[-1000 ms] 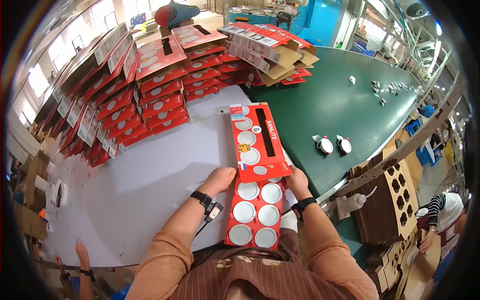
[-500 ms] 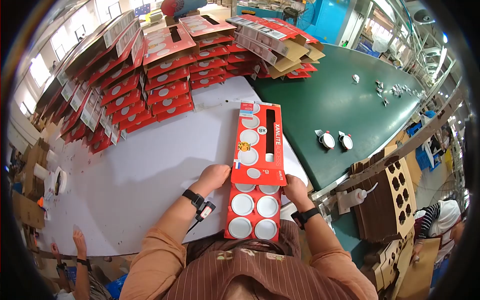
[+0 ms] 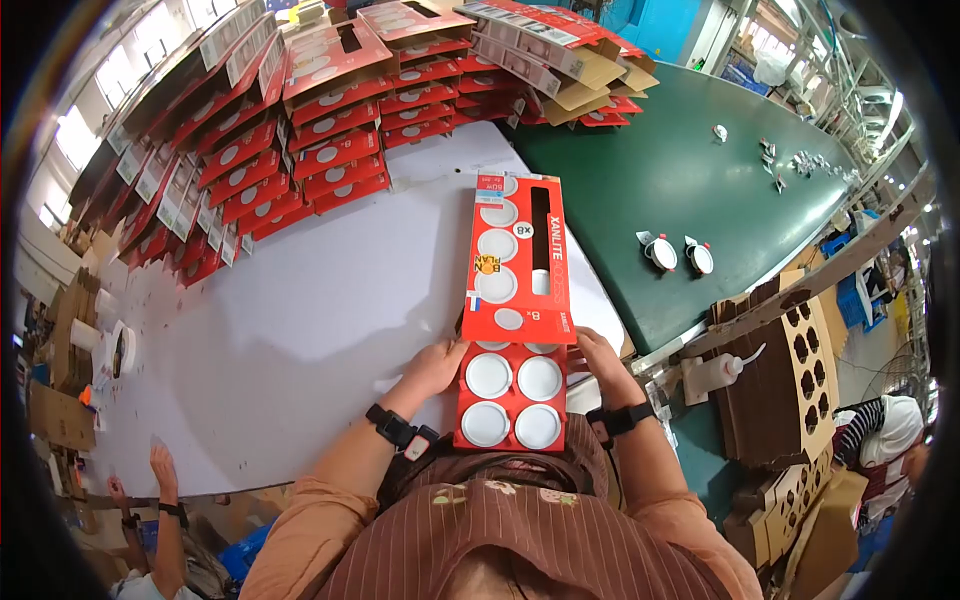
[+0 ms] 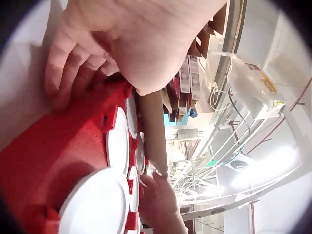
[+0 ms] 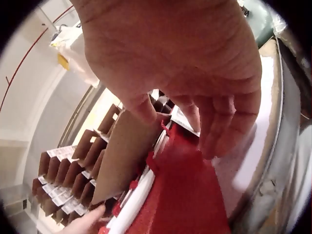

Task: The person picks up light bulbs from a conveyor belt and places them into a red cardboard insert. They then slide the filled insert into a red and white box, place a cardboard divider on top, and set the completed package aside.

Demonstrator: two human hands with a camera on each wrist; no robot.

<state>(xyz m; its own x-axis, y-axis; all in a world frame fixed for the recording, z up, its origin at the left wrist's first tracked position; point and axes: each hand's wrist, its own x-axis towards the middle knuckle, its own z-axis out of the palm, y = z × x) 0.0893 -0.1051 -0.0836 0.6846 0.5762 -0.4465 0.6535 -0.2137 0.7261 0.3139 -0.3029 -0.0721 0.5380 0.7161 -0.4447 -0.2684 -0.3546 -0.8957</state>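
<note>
A red printed cardboard box (image 3: 522, 270) with a dark cut-out window lies on the white tabletop in the head view. A red tray (image 3: 513, 400) of round white discs, which look like light fittings, sits partly inside its near end, with two full rows showing. My left hand (image 3: 437, 365) grips the left side at the box's mouth, fingers curled along the red side in the left wrist view. At the right side, my right hand (image 3: 603, 362) holds the same end. Its thumb meets the brown inner flap (image 5: 122, 156) in the right wrist view, while its fingers lie along the red side.
Stacked red boxes (image 3: 330, 155) fill the table's back left. Two white fittings (image 3: 661, 254) lie on the green surface (image 3: 610, 190) to the right. A white bottle (image 3: 715, 372) and brown cardboard inserts (image 3: 800, 370) stand at the right. Another person's arm (image 3: 165, 500) shows at lower left.
The tray has slid deeper into the box, about one row of discs further. Both hands stay at the box's mouth, and their fingers have shifted along its sides.
</note>
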